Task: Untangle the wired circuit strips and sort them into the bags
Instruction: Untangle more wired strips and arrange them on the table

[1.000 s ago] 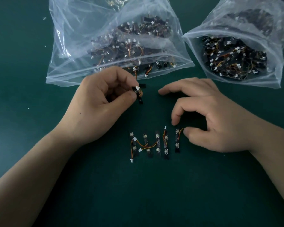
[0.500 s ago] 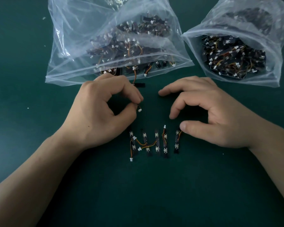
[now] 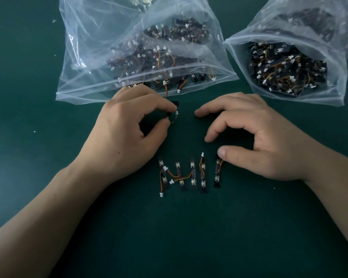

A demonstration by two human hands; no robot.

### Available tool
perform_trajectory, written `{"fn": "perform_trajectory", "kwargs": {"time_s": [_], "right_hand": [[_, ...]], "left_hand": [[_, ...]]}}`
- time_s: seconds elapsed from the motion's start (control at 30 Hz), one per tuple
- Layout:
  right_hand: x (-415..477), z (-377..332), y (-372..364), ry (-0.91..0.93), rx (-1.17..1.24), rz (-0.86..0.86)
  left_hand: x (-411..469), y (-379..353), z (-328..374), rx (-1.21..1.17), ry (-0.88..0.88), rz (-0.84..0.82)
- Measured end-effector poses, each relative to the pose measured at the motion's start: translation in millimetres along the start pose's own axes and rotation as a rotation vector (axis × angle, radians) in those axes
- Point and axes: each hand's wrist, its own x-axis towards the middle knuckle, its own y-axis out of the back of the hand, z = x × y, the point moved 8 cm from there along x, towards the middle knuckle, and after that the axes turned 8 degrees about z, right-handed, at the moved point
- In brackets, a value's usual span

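My left hand (image 3: 127, 133) pinches a small black circuit strip (image 3: 172, 116) with an orange wire and white plug between thumb and forefinger, just below the mouth of the left bag (image 3: 141, 57). Several strips (image 3: 189, 173) lie side by side in a row on the green table, wires crossing between some. My right hand (image 3: 255, 141) hovers with curled fingers over the row's right end, its thumb tip touching the rightmost strip (image 3: 217, 173). The right bag (image 3: 289, 65) stands open and holds a heap of strips.
Both clear plastic bags lie at the back of the green mat (image 3: 189, 237). A few strips poke out of the left bag's mouth (image 3: 181, 85). Tiny white specks (image 3: 34, 131) dot the mat at the left.
My left hand dipped toward the row, then rose back toward the left bag's mouth, still pinching its strip. My right hand stayed in place, thumb by the rightmost strip.
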Motion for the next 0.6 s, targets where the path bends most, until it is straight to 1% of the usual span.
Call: {"fn": "perform_trajectory", "kwargs": {"time_s": [0.13,0.27,0.6], "right_hand": [[0.0,-0.3,-0.9,-0.001,-0.011,0.001],[0.2,-0.1,-0.7,0.0,-0.01,0.0],[0.3,0.6,-0.6,0.005,-0.015,0.001]], "left_hand": [[-1.0,-0.9,-1.2,0.035,0.015,-0.011],[-1.4,2.1,-5.2,0.028,0.072,-0.002],[-2.4,-2.1,-2.5,0.043,0.079,-0.069]]}}
